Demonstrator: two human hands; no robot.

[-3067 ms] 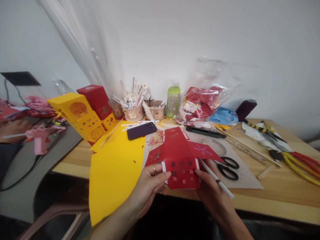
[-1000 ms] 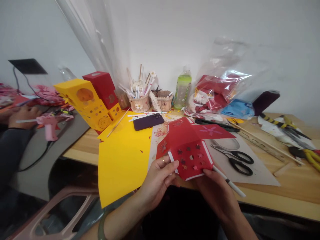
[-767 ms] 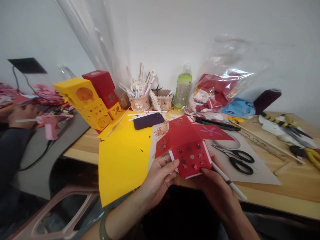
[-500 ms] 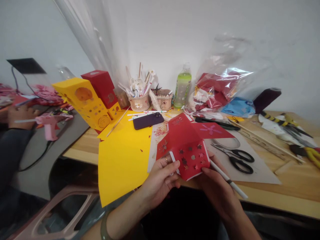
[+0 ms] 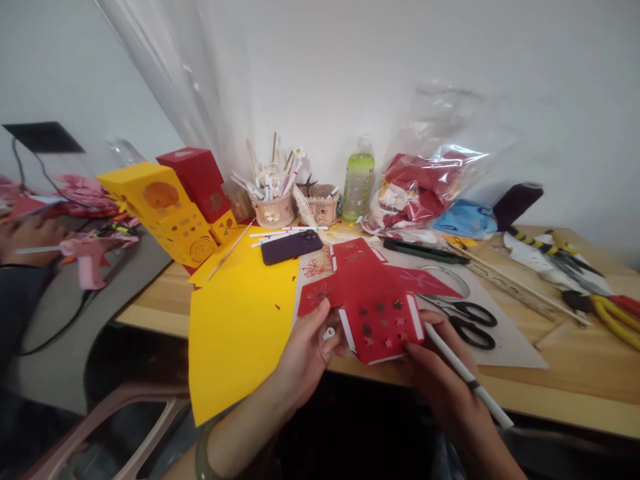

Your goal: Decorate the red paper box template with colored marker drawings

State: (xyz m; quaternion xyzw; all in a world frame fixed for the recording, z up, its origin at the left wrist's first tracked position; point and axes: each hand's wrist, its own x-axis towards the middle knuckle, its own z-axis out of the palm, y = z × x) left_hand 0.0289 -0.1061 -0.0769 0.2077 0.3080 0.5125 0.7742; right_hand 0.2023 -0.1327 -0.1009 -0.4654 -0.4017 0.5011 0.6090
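Note:
A red paper box cutout, unfolded in a cross with white-edged tabs, lies tilted between my hands. Cut-out stars and dots cover its near panel; flower shapes mark the side flaps. My left hand has its thumb on the left flap, and a small white tube end, probably a marker cap, shows in its fingers. With thumb and fingers, my right hand pinches the near panel's right edge. A white marker with a dark band also rests in that hand, pointing down to the right.
Yellow card lies left, a phone behind it. Scissors and a cutter knife lie right. Behind stand yellow and red boxes, pen baskets and a bottle. Another person's hand is near a pink glue gun.
The red cutout has opened flatter and its right flap has dipped over the scissors. My left hand has shifted left from the near panel to the left flap. My view has turned slightly right.

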